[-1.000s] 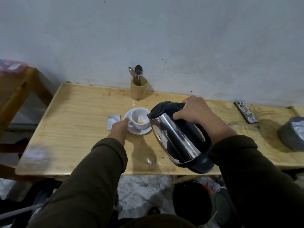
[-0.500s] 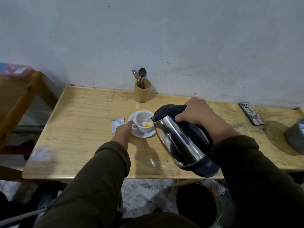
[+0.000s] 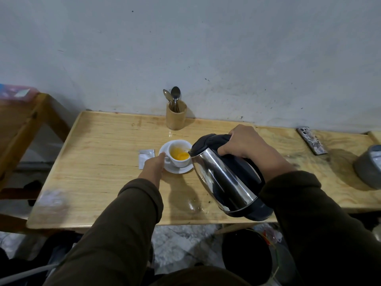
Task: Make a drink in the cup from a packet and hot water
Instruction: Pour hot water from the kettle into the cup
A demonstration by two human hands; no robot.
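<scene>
A white cup [image 3: 179, 161] stands on a white saucer [image 3: 179, 169] near the middle of the wooden table [image 3: 103, 172]. Orange liquid shows in the cup's bottom. My left hand [image 3: 153, 166] rests at the saucer's left edge by the cup's handle; whether it grips the handle I cannot tell. My right hand [image 3: 245, 146] grips the black handle of a steel kettle [image 3: 224, 178], tilted with its spout over the cup's right rim. A torn silver packet [image 3: 145, 157] lies flat just left of the saucer.
A wooden holder with spoons [image 3: 176, 117] stands behind the cup by the wall. A phone [image 3: 312, 140] lies at the far right, beside a grey container [image 3: 369, 166]. A black bin [image 3: 247, 254] sits under the table's front edge. Another wooden table [image 3: 22, 120] is on the left.
The kettle has tipped further toward the cup, and orange liquid now fills the cup's bottom where pale powder showed before. My left hand stays at the saucer.
</scene>
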